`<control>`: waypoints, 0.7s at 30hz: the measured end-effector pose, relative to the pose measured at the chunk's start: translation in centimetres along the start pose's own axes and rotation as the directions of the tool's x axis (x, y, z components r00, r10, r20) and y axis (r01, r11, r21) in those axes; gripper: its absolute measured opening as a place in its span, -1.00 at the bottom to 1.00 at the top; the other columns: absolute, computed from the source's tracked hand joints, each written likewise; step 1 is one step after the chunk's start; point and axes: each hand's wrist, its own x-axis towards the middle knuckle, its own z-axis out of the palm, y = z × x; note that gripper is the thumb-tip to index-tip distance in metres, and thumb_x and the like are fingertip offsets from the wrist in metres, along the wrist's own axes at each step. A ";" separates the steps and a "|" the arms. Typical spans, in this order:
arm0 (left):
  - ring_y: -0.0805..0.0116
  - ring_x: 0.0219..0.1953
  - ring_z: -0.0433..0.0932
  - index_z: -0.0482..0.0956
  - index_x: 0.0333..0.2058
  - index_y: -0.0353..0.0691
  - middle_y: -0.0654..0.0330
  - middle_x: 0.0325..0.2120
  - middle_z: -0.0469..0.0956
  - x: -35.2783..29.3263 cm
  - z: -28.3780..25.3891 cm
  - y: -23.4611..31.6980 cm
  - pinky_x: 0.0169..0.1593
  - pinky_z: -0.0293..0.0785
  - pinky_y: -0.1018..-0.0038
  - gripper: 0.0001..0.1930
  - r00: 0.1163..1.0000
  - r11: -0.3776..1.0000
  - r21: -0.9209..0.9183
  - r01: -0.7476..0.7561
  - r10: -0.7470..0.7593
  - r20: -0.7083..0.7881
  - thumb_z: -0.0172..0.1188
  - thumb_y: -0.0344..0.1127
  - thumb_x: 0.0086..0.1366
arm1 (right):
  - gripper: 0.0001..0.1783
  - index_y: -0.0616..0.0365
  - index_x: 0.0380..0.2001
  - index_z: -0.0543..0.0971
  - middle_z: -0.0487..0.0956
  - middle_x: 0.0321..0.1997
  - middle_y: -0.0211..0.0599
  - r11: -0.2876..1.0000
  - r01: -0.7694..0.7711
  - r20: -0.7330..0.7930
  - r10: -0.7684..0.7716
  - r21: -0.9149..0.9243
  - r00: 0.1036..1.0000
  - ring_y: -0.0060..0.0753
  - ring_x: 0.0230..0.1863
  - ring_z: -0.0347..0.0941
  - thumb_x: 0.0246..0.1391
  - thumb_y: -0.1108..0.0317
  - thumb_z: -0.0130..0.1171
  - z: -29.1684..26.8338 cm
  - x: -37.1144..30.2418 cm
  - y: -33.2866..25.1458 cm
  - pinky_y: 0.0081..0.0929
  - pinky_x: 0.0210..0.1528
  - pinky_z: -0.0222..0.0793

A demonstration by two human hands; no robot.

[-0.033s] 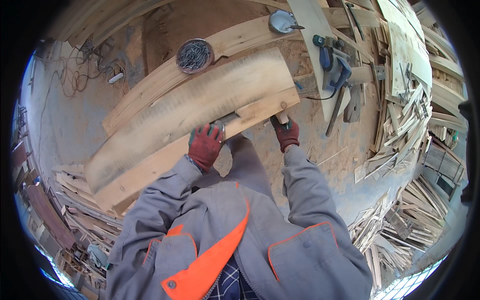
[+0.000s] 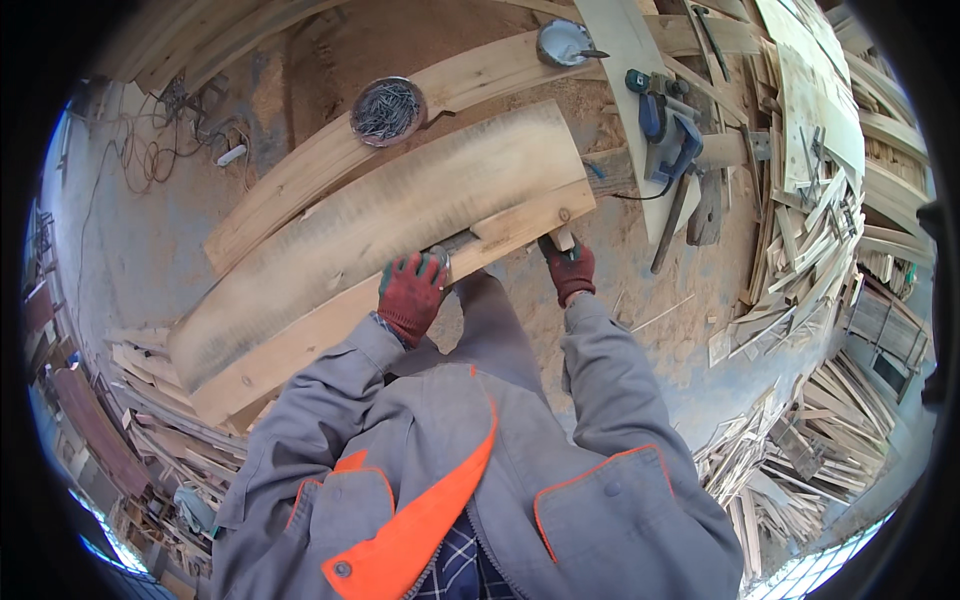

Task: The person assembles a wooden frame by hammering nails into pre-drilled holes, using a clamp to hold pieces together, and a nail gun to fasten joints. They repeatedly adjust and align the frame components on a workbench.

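Observation:
A long curved wooden workpiece (image 2: 400, 205) lies slantwise before me, with a pale plank edge along its near side and a dark notch (image 2: 460, 241) in that edge. My left hand (image 2: 411, 294), in a red glove with dark fingertips, has its fingers curled over the near edge beside the notch. A small shiny thing (image 2: 441, 256) sits by these fingertips; I cannot make out its kind. Under the right end, my right hand (image 2: 569, 267), also gloved, is closed round a short light wooden piece (image 2: 564, 239), whose lower part is hidden.
Beyond the workpiece, a bowl of nails (image 2: 388, 111) and a tub of white paste (image 2: 565, 44) rest on a curved beam (image 2: 300, 185). Blue power tools (image 2: 682, 145) and a hammer (image 2: 672, 225) lie to the right. Scrap-wood heaps (image 2: 800, 270) border the floor.
The workpiece's right end has shifted slightly left and down toward me. My right hand has moved slightly left with it; my left hand stays nearly in place.

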 end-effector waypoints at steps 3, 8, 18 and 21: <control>-0.01 0.14 0.46 0.67 0.02 -0.10 0.14 -0.02 0.57 -0.7 2.4 1.1 0.22 0.34 -0.02 -0.62 0.997 0.998 0.057 0.025 -0.021 -0.072 0.23 -0.24 0.21 | -0.50 0.14 -0.06 0.73 0.77 -0.28 -0.16 0.986 -0.050 0.052 0.042 0.157 0.998 -0.28 -0.24 0.71 0.10 -0.01 0.49 0.8 -0.1 2.2 -0.31 -0.17 0.54; 0.01 0.17 0.43 0.66 0.01 -0.10 0.14 0.05 0.53 -0.3 2.5 0.3 0.23 0.33 0.00 -0.59 0.994 0.995 -0.012 0.097 -0.097 -0.045 0.30 -0.07 0.23 | -0.60 0.17 -0.01 0.71 0.76 -0.27 -0.21 0.920 -0.012 0.142 -0.047 0.392 0.989 -0.37 -0.26 0.69 0.20 0.14 0.41 -3.9 1.8 4.0 -0.33 -0.18 0.54; -0.03 0.23 0.46 0.65 -0.02 -0.07 0.10 0.09 0.54 -2.7 -1.7 -1.9 0.25 0.48 0.06 -0.50 0.983 0.941 -0.322 0.107 -0.149 -0.109 0.37 0.14 0.22 | -0.71 0.12 -0.24 0.73 0.75 -0.30 -0.06 0.917 0.320 0.025 -0.324 -0.239 0.946 -0.01 -0.24 0.71 0.29 0.16 0.17 -4.1 11.2 -3.4 -0.09 -0.27 0.48; -0.09 0.19 0.52 0.63 0.03 -0.10 0.00 0.11 0.55 -10.5 -3.1 -5.3 0.26 0.50 0.05 -0.44 0.827 0.838 -0.254 0.482 -0.531 -0.185 0.47 0.09 0.16 | -0.62 0.23 -0.10 0.74 0.78 -0.20 -0.10 0.935 0.348 0.034 -0.346 -0.071 0.938 -0.18 -0.11 0.71 0.37 0.11 0.19 -3.4 11.7 -3.9 -0.23 -0.11 0.52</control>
